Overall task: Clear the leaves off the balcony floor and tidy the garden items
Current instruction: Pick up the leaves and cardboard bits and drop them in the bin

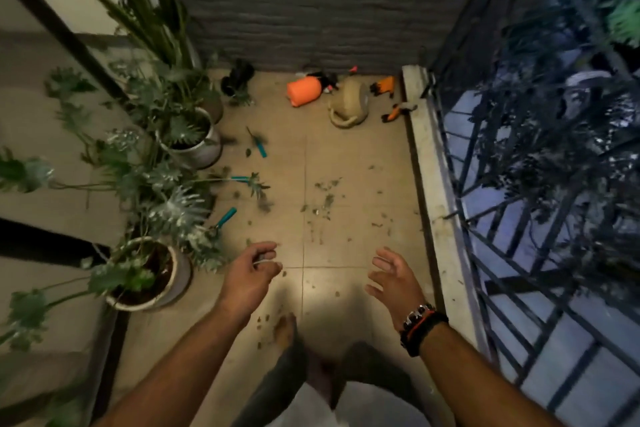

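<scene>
Small dry leaves (323, 201) are scattered over the middle of the tiled balcony floor (363, 156). Three teal-handled garden tools lie near the plants: one (259, 146), one (242, 179) and one (227, 217). At the far wall an orange sprayer (303, 91), a beige watering can (349, 104) and orange-black tools (384, 86) lie tipped about. My left hand (251, 272) hangs above the floor with loosely curled fingers, holding nothing. My right hand (393, 276) is held out, fingers spread and relaxed, a bracelet on its wrist.
Potted plants stand along the left: a white pot (194, 146) farther off and another (156, 279) close to my left hand. A black pot (237, 78) lies at the back. A low concrete kerb (433, 184) and metal railing (519, 218) bound the right. My bare foot (285, 326) is below.
</scene>
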`<action>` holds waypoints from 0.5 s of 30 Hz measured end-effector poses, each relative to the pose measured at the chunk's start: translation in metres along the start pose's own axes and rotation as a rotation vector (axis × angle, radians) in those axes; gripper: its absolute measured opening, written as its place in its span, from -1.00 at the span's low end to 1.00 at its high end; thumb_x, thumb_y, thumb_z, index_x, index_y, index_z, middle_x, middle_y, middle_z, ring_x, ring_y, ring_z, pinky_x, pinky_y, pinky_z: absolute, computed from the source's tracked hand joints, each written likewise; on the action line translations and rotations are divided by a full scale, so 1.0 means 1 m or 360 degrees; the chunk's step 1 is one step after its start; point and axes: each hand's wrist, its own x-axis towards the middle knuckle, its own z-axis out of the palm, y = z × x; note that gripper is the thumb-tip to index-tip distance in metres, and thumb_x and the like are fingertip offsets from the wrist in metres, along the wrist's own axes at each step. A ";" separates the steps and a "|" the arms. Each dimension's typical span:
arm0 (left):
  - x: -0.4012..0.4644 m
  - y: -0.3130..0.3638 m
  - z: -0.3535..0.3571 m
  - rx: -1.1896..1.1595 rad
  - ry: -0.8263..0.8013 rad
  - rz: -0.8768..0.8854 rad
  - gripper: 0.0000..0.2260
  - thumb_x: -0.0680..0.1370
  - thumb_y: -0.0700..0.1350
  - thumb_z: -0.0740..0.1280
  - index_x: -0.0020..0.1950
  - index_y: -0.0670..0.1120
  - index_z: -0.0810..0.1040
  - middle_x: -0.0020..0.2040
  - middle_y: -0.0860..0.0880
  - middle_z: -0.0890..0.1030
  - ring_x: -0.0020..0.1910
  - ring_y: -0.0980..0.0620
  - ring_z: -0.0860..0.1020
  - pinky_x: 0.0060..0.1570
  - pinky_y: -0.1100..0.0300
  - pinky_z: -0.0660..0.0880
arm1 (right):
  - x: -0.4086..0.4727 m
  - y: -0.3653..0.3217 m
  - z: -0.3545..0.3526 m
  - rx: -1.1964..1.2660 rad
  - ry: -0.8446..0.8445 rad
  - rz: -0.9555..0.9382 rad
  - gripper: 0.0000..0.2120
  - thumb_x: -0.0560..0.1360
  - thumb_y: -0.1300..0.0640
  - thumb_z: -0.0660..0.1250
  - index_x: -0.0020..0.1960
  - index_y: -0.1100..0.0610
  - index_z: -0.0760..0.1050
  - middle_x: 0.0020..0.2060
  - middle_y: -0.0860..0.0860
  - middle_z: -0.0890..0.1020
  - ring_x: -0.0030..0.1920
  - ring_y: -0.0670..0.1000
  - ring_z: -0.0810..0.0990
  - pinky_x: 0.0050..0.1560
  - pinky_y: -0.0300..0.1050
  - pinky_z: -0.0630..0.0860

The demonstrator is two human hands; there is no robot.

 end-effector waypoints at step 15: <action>0.259 -0.025 0.142 0.0192 -0.0035 -0.0221 -0.78 0.51 -0.26 0.37 0.05 0.04 0.60 -0.01 0.00 0.63 -0.07 -0.01 0.60 -0.10 0.15 0.52 | 0.278 -0.002 -0.023 0.0252 0.0178 0.0137 -0.53 0.51 0.42 0.26 0.36 0.10 0.38 0.23 0.06 0.52 0.05 0.04 0.57 0.06 0.02 0.53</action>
